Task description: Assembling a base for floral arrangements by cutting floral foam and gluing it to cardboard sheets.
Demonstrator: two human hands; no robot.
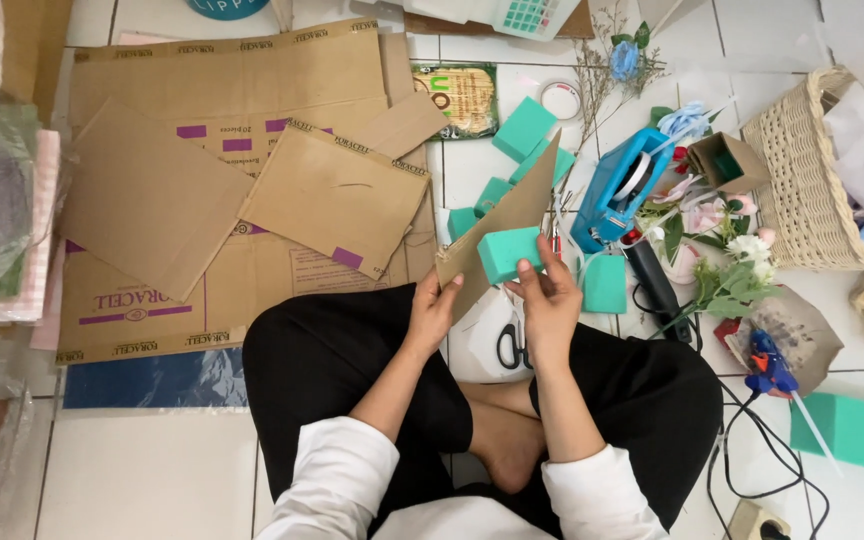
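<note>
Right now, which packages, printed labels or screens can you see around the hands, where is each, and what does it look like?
Flattened cardboard box: floor, upper left; brown, purple printed patches.
Flat packet: floor above the hands; rectangular, green and tan print.
Small open carton: beside the wicker basket; brown outside, green inside.
Calculator: top edge; pale, green keys, screen not visible.
Left hand holds a plain cardboard piece; right hand a teal foam block.

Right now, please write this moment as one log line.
left hand: holds cardboard piece | right hand: holds green foam block | scissors: on lap
</note>
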